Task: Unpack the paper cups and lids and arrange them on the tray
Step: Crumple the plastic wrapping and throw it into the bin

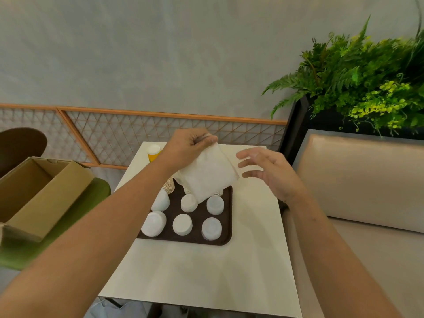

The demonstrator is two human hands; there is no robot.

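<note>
Left hand [188,143] is raised over the far end of the tray [226,240], its fingers pinching the top edge of a white plastic bag [208,177]. The bag hangs tilted, its mouth probably downward so the contents drop out; whether anything is left inside cannot be told. Right hand [266,171] is just beside the bag, fingers spread and holding nothing, likely ready to steady or catch. Six white lid stacks [182,224] stand in rows on the tray on the surface [202,276], spaced for easy picking. Ribbed paper cups [168,185] sit at the tray's far left corner. An opened cardboard box [41,193] is off to the left.
</note>
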